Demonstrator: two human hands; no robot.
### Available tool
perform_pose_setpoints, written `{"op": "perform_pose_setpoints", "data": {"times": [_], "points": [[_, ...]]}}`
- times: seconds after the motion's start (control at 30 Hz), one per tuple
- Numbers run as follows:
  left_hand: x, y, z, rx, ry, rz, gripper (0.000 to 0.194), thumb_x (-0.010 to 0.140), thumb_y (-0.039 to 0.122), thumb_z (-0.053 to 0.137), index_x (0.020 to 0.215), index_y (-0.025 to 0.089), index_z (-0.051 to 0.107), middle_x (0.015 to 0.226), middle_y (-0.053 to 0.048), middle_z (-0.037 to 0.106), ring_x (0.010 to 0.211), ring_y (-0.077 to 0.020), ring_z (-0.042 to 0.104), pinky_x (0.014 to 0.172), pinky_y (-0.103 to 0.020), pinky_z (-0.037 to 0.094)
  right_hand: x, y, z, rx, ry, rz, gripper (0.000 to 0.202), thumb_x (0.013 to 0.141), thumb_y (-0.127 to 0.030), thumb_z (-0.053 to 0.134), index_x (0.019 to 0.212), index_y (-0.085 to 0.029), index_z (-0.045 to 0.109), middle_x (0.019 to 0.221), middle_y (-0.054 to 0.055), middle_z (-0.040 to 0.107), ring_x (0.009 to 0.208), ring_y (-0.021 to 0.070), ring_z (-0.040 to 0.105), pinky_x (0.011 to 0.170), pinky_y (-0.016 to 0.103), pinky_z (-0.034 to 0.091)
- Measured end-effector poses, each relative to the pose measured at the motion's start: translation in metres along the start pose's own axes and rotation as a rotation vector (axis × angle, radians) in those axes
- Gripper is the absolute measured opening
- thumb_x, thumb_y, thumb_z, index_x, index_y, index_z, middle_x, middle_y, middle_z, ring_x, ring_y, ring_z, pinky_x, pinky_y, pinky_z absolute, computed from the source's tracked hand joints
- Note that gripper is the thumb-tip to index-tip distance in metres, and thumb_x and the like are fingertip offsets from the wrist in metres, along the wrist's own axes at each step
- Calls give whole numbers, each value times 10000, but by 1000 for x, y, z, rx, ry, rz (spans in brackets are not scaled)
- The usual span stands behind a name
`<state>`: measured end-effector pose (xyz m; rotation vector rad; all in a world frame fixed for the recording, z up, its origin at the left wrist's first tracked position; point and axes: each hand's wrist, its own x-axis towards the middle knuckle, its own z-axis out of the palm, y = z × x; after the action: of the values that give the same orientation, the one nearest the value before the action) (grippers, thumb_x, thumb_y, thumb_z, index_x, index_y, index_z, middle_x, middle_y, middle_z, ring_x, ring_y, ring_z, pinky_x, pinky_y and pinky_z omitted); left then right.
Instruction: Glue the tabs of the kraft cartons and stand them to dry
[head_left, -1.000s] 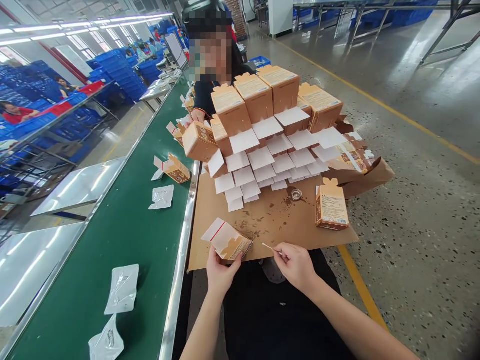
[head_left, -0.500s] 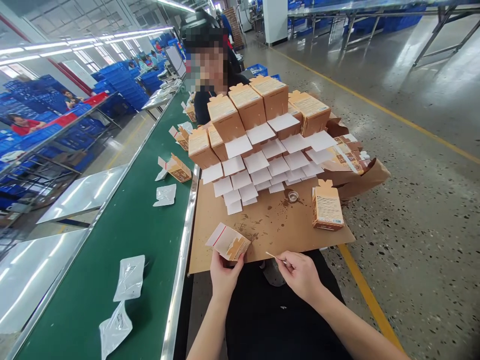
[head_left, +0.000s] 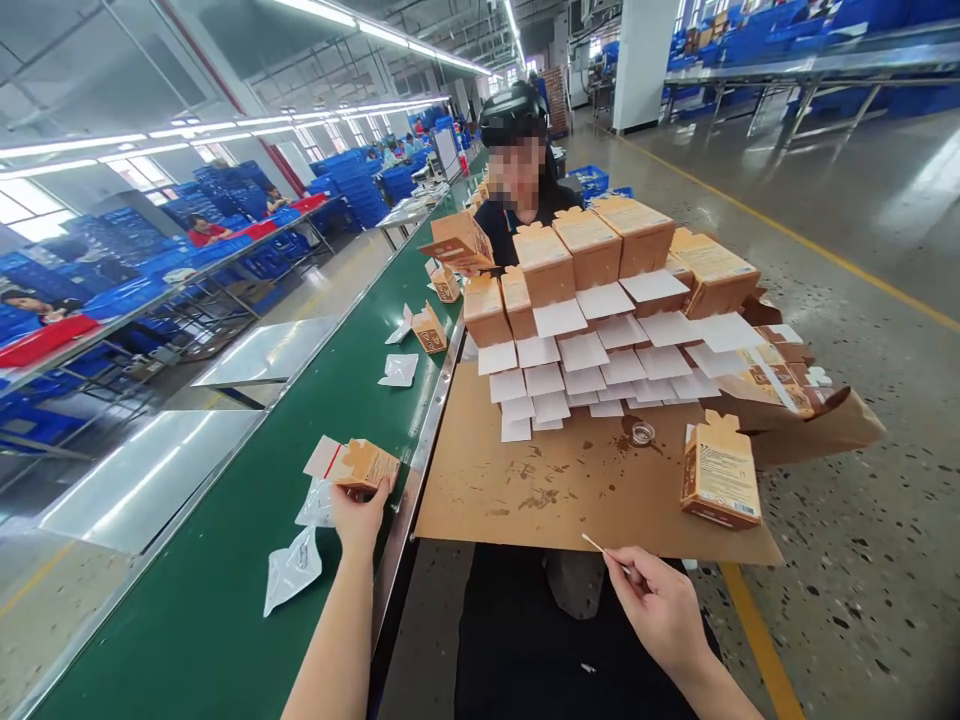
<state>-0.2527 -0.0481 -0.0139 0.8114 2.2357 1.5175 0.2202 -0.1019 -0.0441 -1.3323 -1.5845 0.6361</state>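
Over the green conveyor belt, my left hand (head_left: pixel 361 515) grips a small orange-and-white carton (head_left: pixel 367 464) whose white flap with a red strip points left. A crumpled clear plastic pouch (head_left: pixel 315 503) lies just under it, and a second pouch (head_left: pixel 294 568) lies nearer to me. My right hand (head_left: pixel 654 595), at the near edge of the cardboard sheet (head_left: pixel 480 500), pinches a thin cotton swab (head_left: pixel 592 542) with its tip pointing up and left. A single upright carton (head_left: pixel 721 470) stands on the sheet's right side, with a small clear dish (head_left: pixel 643 433) and wet spots beside it.
Stacked cartons (head_left: pixel 585 255) with white flaps hanging toward me fill the sheet's far part. A co-worker (head_left: pixel 517 170) sits behind them. Further along the belt (head_left: pixel 217 600) are more cartons (head_left: pixel 429 328) and a pouch (head_left: pixel 399 370). A metal rail (head_left: pixel 427 440) divides belt from sheet.
My left hand has carried the carton leftward from the cardboard sheet to the belt. My right hand keeps the swab. The view has turned left, and a carton now shows raised beside the co-worker.
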Motion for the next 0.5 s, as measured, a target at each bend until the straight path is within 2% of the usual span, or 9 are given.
{"op": "perform_pose_setpoints", "data": {"times": [0.13,0.23,0.3,0.37,0.43,0.5], "points": [[10,2,11,158,85,-61,640,758,365,998,1260,252,617,1276,-164,778,1402,-465,753,1294,-713,545,9,-1,8,0,-24,-60,414,1110,-475,677,765,-282,801,534,-53,479,441,159,480,463,282,439],[7,2,15,114,162,-20,889,713,383,1043,1463,215,596,1463,-204,732,1556,-448,660,1362,-649,496,14,0,7,-5,-1,-105,420,1113,-452,684,754,-265,796,532,-63,463,441,137,454,457,254,420],[-4,-1,14,45,266,52,1099,666,402,1066,1600,207,520,1603,-221,647,1613,-427,608,1395,-605,466,15,1,1,-17,35,-115,414,1109,-443,692,751,-262,793,541,-57,495,444,136,460,455,250,426],[-18,-2,13,-13,378,157,1169,631,428,1067,1628,206,498,1657,-225,569,1597,-426,606,1391,-612,472,13,3,-8,-33,72,-105,405,1102,-454,702,754,-266,793,549,-48,525,441,141,471,448,252,437],[-31,6,15,-80,453,286,1048,633,456,1043,1532,224,557,1602,-191,557,1511,-406,649,1339,-630,527,11,4,-17,-47,104,-80,388,1091,-471,712,769,-276,805,553,-42,546,438,149,484,444,257,452],[-37,29,24,-204,413,370,823,662,477,998,1353,245,617,1449,-131,602,1362,-362,701,1254,-629,590,10,6,-23,-51,131,-50,371,1076,-489,727,778,-287,818,552,-39,553,434,158,493,441,267,461]]}}
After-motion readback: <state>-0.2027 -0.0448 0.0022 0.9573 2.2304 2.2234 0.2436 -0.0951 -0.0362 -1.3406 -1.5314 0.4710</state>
